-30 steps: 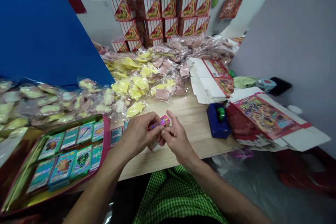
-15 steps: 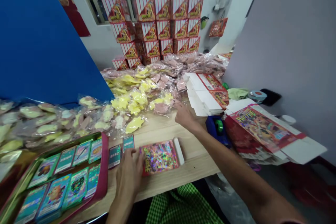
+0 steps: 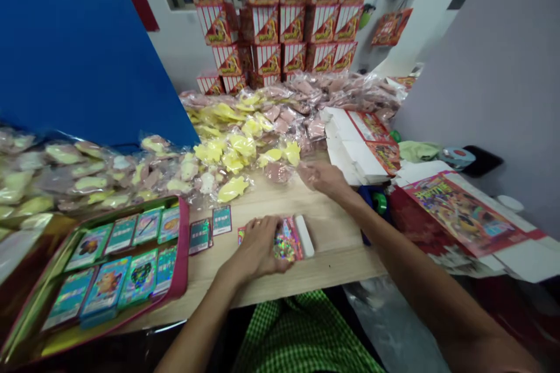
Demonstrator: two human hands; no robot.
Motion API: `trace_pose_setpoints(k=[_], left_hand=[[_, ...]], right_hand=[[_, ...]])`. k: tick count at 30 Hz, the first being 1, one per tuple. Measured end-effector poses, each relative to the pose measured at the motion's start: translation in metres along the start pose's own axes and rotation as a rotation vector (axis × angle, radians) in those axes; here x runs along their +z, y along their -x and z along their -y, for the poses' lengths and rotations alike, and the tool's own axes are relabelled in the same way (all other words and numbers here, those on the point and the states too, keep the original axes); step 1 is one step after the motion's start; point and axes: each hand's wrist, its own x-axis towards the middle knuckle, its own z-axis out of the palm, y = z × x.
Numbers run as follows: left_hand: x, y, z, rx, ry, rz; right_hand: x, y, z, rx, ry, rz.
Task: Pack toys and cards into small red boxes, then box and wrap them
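Open-palmed grip: left hand [image 3: 258, 245] flat on glittery holographic cards [image 3: 286, 242], right hand [image 3: 321, 179] open.

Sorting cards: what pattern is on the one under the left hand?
Multicoloured holographic foil on the card, head view.

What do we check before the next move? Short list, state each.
Left hand on holographic card stack: ok, resting on top.
Right hand free: ok, nothing visibly held, near the bagged yellow pieces.
Loose cards inside pink-rimmed tray: not ok, two lie on the table beside it.
Stack count: cannot tell, left hand covers it.
Blue tape dispenser loaded: ok, green roll showing.
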Motion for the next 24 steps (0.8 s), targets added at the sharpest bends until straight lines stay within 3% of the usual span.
trace_pose_setpoints(k=[3,8,11,14,18,20,24], left_hand=[[0.001,-0.001,0.004,-0.016,-0.012,-0.015],[-0.021,0.007,0.004,-0.213,0.067,-0.125],[-0.035,0.012,0.002,-0.263,0.18,-0.137],[-0.037,0.014,-0.002,-0.227,0.223,-0.116],[-0.032,0.018,-0.004,-0.144,0.312,-0.14],[-0.029,0.023,-0.002,-0.148,0.347,-0.172],[-0.025,0.03,-0.002,-0.105,0.369,-0.281]], right_hand=[[0.002,0.047,0.003,-0.172,0.011,-0.016],[0.022,0.104,-0.006,-0.662,0.202,-0.097],[0.024,0.113,-0.014,-0.811,0.276,-0.154],[0.015,0.112,-0.01,-0.923,0.231,-0.202],[-0.005,0.117,-0.001,-1.116,0.028,-0.089],[-0.017,0.121,-0.003,-1.066,-0.142,-0.121],[-0.036,0.125,-0.013,-0.584,-0.408,-0.331]])
